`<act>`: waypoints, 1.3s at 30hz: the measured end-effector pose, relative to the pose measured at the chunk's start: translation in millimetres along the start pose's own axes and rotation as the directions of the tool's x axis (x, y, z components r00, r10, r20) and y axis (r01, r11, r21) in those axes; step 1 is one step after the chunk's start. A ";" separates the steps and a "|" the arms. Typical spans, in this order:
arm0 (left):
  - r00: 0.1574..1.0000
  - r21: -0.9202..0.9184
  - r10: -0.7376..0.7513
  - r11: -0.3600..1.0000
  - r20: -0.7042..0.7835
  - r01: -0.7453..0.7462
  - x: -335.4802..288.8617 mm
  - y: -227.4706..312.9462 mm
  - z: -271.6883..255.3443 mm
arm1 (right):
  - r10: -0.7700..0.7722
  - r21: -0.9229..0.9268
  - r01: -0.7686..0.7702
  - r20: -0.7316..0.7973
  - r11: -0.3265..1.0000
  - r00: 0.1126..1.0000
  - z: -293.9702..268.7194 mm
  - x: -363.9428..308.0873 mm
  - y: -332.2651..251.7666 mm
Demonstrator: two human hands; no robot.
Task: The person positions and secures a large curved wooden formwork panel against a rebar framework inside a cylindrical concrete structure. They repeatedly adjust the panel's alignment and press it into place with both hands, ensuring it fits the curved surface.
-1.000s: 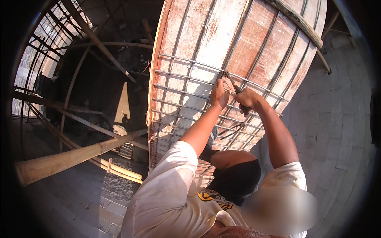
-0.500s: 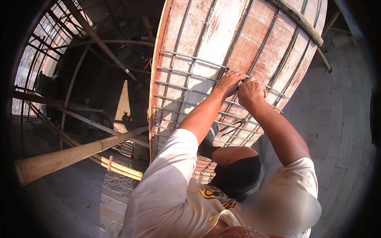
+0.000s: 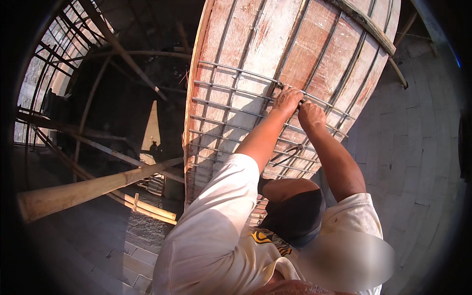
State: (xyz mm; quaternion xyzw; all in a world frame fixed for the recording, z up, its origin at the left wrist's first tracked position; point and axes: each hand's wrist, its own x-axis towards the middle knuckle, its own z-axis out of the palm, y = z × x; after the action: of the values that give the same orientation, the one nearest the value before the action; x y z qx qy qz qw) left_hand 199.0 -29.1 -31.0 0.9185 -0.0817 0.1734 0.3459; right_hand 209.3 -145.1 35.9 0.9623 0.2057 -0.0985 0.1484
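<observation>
Both my hands work at a grid of thin steel bars (image 3: pixel 236 88) lying over a sloping, curved board surface (image 3: pixel 260 44). My left hand (image 3: pixel 287 102) curls over the bars near a crossing, its fingers closed on a steel bar. Right beside it my right hand (image 3: pixel 312 116) is a fist, closed at the same bar. A short dark piece of bar shows between the two hands; their fingertips are largely hidden. Below them a pair of pincers (image 3: pixel 289 154) with dark handles rests on the grid, near my bent knee (image 3: pixel 290 189).
Wooden poles (image 3: pixel 366 24) lie across the boards at the upper right. To the left, a thick bamboo pole (image 3: pixel 98 192) and other scaffold poles (image 3: pixel 123 54) cross a dark drop beside the board edge (image 3: pixel 189 113). Pale blockwork (image 3: pixel 403 137) is at right.
My right hand has drawn in slightly, lower and tighter beside the left, and its forearm has swung left. My left hand has shifted slightly. The pincers stay on the grid.
</observation>
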 end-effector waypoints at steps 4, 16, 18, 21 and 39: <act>0.964 0.016 0.085 0.996 -0.252 -0.084 -38.8 -5.8 11.3 | -0.153 0.561 -0.209 0.529 0.801 0.835 -53.3 -1.3 -2.1; 1.000 -0.087 0.003 0.996 0.007 -0.003 3.7 10.8 -11.9 | -0.024 -0.167 0.001 -0.134 0.986 0.991 -26.0 -19.9 -5.2; 0.993 -0.131 0.029 0.990 -0.114 -0.044 -6.7 0.8 4.4 | -0.073 0.060 0.069 0.056 0.996 0.996 -32.3 -13.3 0.0; 0.972 -0.103 -0.024 0.995 -0.232 0.000 -29.9 20.5 7.0 | -0.070 0.405 -0.236 0.612 0.883 0.788 -56.5 3.3 12.3; 0.916 -0.112 -0.013 0.993 -0.400 -0.035 -37.0 20.9 -7.2 | -0.246 0.435 -0.023 0.552 0.900 0.797 -97.5 -7.2 9.5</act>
State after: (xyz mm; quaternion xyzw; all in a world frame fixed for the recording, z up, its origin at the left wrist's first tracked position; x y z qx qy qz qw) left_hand 157.3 -38.8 -27.1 0.8414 -0.0245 0.3544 0.4072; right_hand 219.5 -124.2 131.3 0.8769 0.1806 -0.4454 -0.0114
